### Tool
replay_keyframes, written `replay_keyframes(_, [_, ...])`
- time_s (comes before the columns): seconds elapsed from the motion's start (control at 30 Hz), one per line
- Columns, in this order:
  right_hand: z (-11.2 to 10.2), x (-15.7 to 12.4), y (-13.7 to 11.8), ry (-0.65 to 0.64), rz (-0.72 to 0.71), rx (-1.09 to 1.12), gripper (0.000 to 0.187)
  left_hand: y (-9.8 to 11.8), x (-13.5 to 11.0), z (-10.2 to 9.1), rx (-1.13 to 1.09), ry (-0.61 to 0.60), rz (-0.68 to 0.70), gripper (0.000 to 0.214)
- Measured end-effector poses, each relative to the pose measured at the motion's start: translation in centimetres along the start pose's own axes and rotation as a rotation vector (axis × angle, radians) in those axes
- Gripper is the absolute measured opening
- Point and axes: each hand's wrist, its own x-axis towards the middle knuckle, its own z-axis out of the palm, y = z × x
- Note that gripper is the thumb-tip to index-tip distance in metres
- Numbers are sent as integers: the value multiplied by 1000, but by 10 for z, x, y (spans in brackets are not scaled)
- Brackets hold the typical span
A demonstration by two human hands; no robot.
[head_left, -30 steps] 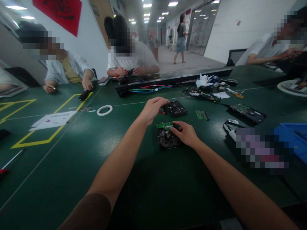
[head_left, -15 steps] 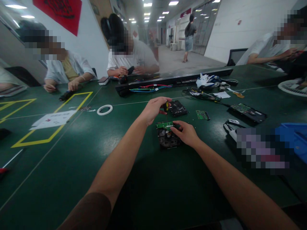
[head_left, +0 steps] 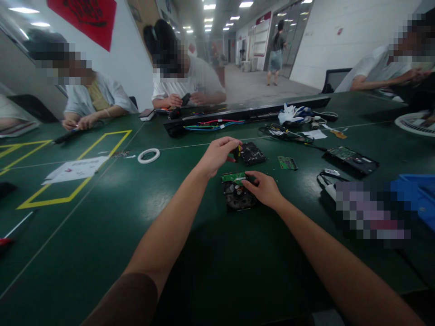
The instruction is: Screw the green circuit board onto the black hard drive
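Observation:
In front of me a hard drive (head_left: 239, 197) lies on the green table, its green circuit board (head_left: 233, 177) facing up along the far end. My left hand (head_left: 219, 156) is closed around the black and yellow handle of a screwdriver (head_left: 237, 154), held upright with its thin shaft pointing down at the board. My right hand (head_left: 263, 188) grips the drive's right side, thumb and fingers at the board's edge. Just beyond sits a second black hard drive (head_left: 253, 153). A loose green circuit board (head_left: 287, 163) lies to its right.
Further right are another hard drive (head_left: 351, 159) on a cable, a blue bin (head_left: 416, 194) and white gloves (head_left: 292, 113). A long black bar (head_left: 251, 113) with coloured wires crosses the far side. A roll of white tape (head_left: 148, 156) lies left. Co-workers sit around the table.
The screwdriver handle has turned slightly in my left hand, and its shaft now shows above the board. My right hand stays put. A person in the background has walked right.

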Motion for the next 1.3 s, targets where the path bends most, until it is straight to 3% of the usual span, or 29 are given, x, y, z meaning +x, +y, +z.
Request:
replay_keyframes(0.57, [-1,0,-1,3,-13,4,44,-7,3,-2,67,59,-23,31])
replay_keyframes(1.3, [0,0,-1,5,-4,-6,44,2,0,-1,-20,-61,-19,20])
